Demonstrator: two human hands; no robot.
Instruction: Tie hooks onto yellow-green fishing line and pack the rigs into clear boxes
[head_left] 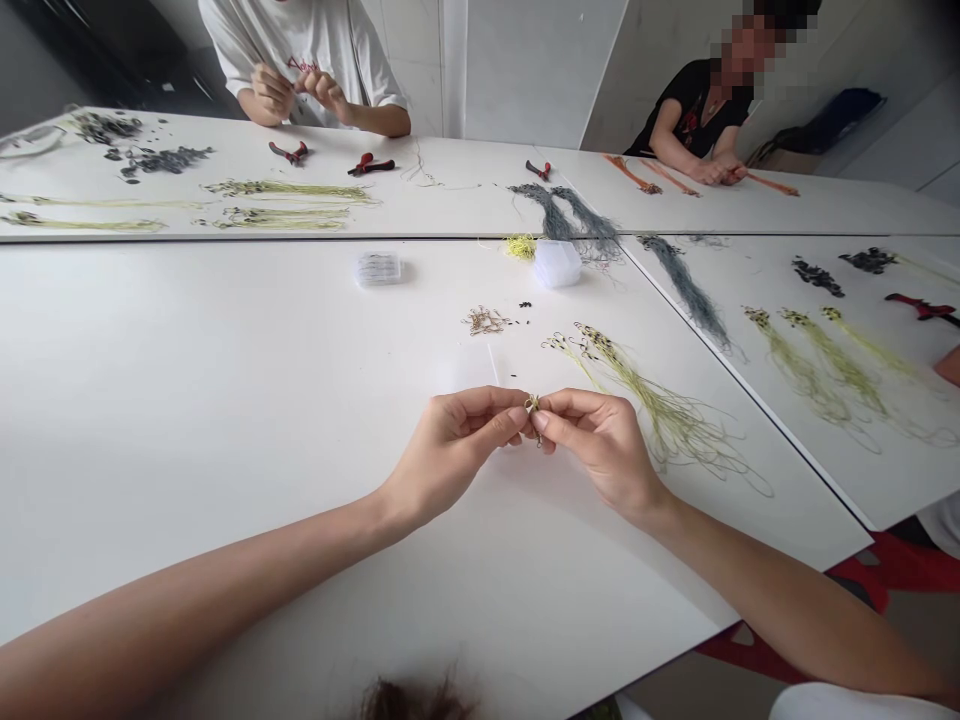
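My left hand (469,435) and my right hand (592,440) meet over the white table, thumbs and fingertips pinched together. Between them is a small loop of yellow-green cord (532,403), with a tiny metal piece hanging just below; my fingers hide most of it. Under my left fingertips lies a clear plastic box or lid (474,368), partly covered. Close to my right hand, a bundle of yellow-green cords (652,395) with dark hook-like ends spreads across the table. Beyond my hands sit a pile of gold-coloured metal pieces (486,320) and some small black bits (525,304).
Farther back stand a clear case (379,268) and a translucent box (557,263). Grey-blue strands (686,285) lie across the table seam. Red-handled pliers (371,165) are on the far table. Two people work opposite; another person's arm (949,366) shows at right.
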